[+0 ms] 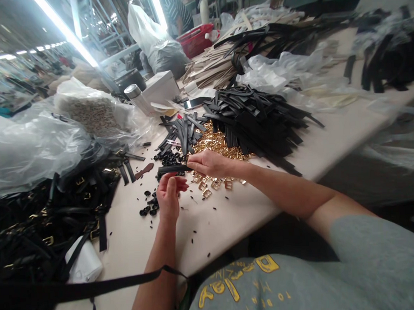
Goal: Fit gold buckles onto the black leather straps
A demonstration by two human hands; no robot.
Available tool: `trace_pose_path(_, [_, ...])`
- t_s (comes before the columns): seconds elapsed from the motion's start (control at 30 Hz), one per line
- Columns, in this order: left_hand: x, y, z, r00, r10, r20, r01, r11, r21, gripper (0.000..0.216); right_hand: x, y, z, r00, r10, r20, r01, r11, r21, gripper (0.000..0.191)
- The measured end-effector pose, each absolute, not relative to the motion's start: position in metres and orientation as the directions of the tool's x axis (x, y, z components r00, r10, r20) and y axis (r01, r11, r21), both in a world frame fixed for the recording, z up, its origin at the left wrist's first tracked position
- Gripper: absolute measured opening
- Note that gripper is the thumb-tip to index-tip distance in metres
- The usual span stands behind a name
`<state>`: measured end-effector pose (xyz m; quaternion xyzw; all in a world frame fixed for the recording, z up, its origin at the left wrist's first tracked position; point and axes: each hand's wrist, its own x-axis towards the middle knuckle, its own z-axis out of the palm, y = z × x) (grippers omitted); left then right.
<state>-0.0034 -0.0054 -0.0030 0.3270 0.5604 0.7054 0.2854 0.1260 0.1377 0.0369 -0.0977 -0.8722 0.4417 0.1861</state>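
Note:
A short black strap (173, 169) lies level between my two hands over the table. My right hand (209, 164) pinches its right end between thumb and fingers. Under the strap's left part is my left hand (170, 190), its fingers curled near the strap; whether they grip it is unclear. Gold buckles (223, 142) are heaped just behind my right hand, with a few loose ones (206, 192) in front. Small black loops (170, 157) lie behind the strap, and more black loops (149, 209) sit left of my left wrist.
A large pile of black straps (257, 117) lies behind the buckles. Buckled black straps (51, 228) cover the left side, beside plastic bags (29, 146). A metal flask (134, 94) and white box (162, 86) stand farther back. Black bits dot the pale tabletop (231, 223).

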Motion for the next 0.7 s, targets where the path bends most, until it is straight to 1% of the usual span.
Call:
trace_pose_path(0.03, [-0.006, -0.004, -0.003, -0.664, 0.739, 0.114, -0.067, -0.211, 0.975, 0.040, 0.126, 0.138, 0.037, -0.917, 0.321, 0.236, 0.053, 0.686, -0.725, 0.032])
trace_pose_path(0.1, [-0.011, -0.002, -0.004, -0.704, 0.708, 0.055, -0.109, -0.185, 0.977, 0.039, 0.124, 0.138, 0.035, -0.932, 0.292, 0.213, 0.108, 0.786, -0.608, 0.030])
trace_pose_path(0.2, [-0.014, -0.002, -0.004, -0.710, 0.704, -0.011, -0.183, -0.169, 0.969, 0.038, 0.123, 0.137, 0.033, -0.945, 0.281, 0.169, 0.155, 0.836, -0.526, 0.031])
trace_pose_path(0.27, [-0.016, -0.002, -0.003, -0.713, 0.700, -0.041, -0.219, -0.166, 0.961, 0.040, 0.123, 0.138, 0.034, -0.944, 0.293, 0.152, 0.178, 0.840, -0.513, 0.032])
trace_pose_path(0.37, [-0.019, -0.004, 0.000, -0.728, 0.682, -0.064, -0.218, -0.142, 0.966, 0.039, 0.125, 0.141, 0.033, -0.937, 0.308, 0.162, 0.181, 0.830, -0.528, 0.032])
trace_pose_path(0.47, [-0.021, -0.005, 0.000, -0.723, 0.686, -0.081, -0.205, -0.101, 0.974, 0.039, 0.125, 0.140, 0.028, -0.907, 0.337, 0.252, 0.155, 0.824, -0.545, 0.026])
trace_pose_path(0.6, [-0.018, -0.005, -0.002, -0.691, 0.715, -0.106, -0.214, -0.062, 0.975, 0.039, 0.120, 0.134, 0.017, -0.851, 0.337, 0.403, 0.083, 0.844, -0.530, 0.027])
trace_pose_path(0.7, [-0.015, -0.004, -0.003, -0.671, 0.733, -0.106, -0.220, -0.060, 0.974, 0.037, 0.117, 0.130, 0.011, -0.835, 0.325, 0.444, 0.056, 0.853, -0.519, 0.021])
